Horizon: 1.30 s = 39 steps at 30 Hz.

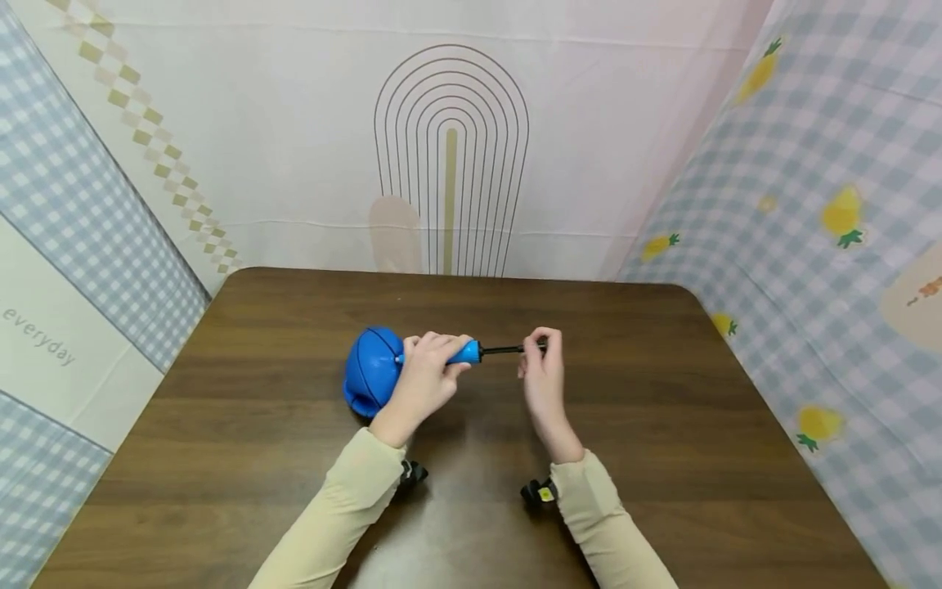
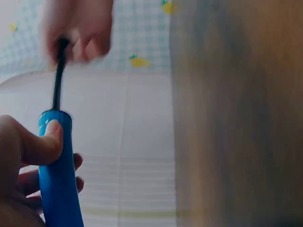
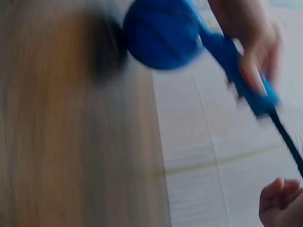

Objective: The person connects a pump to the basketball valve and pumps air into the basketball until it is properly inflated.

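A blue ball (image 1: 370,370) with black lines rests on the table at left of centre, its lower side dented in. A blue hand pump (image 1: 465,352) lies level beside it, its tip meeting the ball's right side. My left hand (image 1: 425,378) grips the pump barrel (image 2: 59,175), thumb along it in the left wrist view. Out of the barrel's far end extends a black rod (image 1: 502,350). My right hand (image 1: 545,380) holds the handle at the rod's end with curled fingers; the handle is mostly hidden by them.
The brown wooden table (image 1: 684,425) has rounded far corners. Behind it hangs a pale cloth (image 1: 309,147) with printed arches, and checked cloth (image 1: 795,270) stands along the right side. A black wrist device (image 1: 539,494) sits under the right cuff.
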Motion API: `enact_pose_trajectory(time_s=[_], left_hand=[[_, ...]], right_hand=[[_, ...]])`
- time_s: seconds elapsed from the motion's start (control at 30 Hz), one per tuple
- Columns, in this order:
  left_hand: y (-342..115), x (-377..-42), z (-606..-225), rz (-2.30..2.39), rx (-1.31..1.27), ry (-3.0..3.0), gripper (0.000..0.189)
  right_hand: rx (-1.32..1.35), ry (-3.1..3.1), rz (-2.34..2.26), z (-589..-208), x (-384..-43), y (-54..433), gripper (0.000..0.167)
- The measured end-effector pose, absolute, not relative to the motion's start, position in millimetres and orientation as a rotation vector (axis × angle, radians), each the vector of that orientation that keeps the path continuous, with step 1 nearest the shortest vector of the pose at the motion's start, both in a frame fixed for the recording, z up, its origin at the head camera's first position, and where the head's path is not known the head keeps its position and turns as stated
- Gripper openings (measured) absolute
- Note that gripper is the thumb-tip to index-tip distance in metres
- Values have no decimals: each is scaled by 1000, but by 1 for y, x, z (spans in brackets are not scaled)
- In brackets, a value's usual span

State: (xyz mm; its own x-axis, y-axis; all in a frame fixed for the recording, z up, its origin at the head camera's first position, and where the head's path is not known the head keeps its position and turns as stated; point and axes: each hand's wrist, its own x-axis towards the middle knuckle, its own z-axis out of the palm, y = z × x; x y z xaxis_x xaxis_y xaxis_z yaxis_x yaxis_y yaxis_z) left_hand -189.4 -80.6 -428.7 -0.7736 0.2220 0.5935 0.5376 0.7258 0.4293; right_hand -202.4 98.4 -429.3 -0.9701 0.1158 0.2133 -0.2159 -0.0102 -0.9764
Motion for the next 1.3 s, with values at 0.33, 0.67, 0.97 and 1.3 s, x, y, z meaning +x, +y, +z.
enact_pose_trajectory(time_s=[0.33,0.67,0.97,1.3], left_hand=[[-81,-188,-432,-750,-578,-2426,33],[-75,-189,-438,-620,-530,-2424,31],[-77,-188,-434,-674,-574,-2492,34],[-73,-192,-432,-611,-579,-2444,32]], right_hand=[[168,-2351,1866,-432,-194,94,22],[84,-2188,1945,-442,-199,100,21],[201,-2442,1720,-443,-197,103,24],[90,-2211,2000,-436,-199,102,13]])
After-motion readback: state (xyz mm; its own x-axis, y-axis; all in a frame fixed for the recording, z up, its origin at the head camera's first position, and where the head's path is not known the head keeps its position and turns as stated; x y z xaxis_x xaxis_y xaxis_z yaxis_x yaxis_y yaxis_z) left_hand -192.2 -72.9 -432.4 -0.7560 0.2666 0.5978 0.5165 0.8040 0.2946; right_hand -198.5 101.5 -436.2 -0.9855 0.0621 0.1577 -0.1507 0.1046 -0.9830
